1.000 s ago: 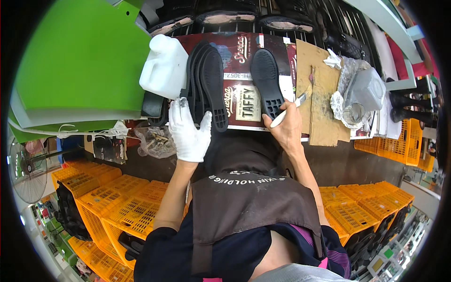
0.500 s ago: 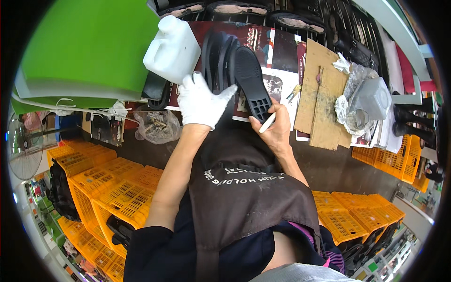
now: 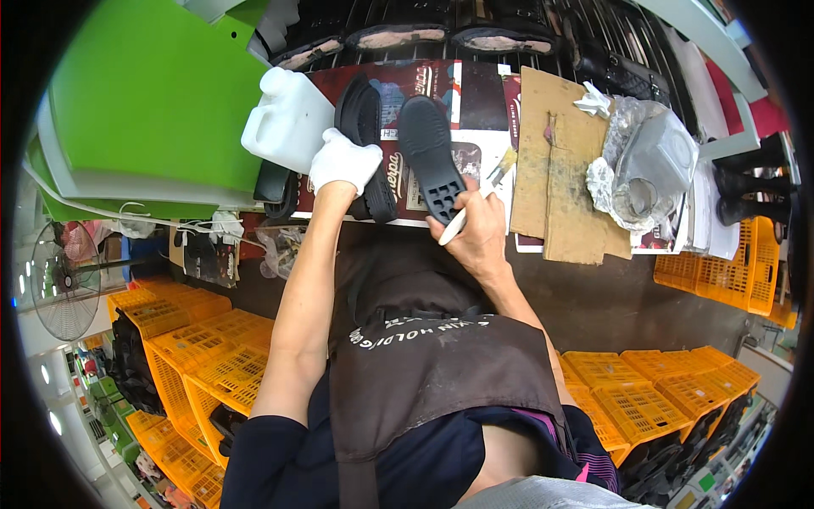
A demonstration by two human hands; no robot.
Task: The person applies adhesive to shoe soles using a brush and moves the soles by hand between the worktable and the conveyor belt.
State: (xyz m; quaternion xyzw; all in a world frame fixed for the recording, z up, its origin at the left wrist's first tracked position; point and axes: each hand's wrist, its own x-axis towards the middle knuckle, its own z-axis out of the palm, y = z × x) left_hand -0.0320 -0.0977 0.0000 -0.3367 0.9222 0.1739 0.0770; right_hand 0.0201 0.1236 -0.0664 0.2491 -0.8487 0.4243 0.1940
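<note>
My left hand (image 3: 345, 164), in a white glove, is closed on the edge of a black shoe sole (image 3: 378, 200) at the left of the work surface. Part of that sole is hidden behind the glove. To its right lies another black sole (image 3: 424, 136), its toe pointing away and its open-celled heel toward me. My bare right hand (image 3: 476, 227) is closed round a brush (image 3: 454, 227) with a pale handle; the bristles point up and away. Its thumb and fingers also touch the heel end of this second sole.
A white plastic jug (image 3: 288, 119) stands left of the gloved hand, by a large green panel (image 3: 153, 102). Stained cardboard (image 3: 551, 161) and a clear plastic container (image 3: 666, 157) in crinkled wrap lie right. Shoes (image 3: 398, 36) line the far rack. Orange crates (image 3: 229, 348) stand behind.
The soles beside my left hand have come down and apart, and that hand has closed from spread fingers. The second sole has shifted left with my right hand. The whole view has also shifted slightly.
</note>
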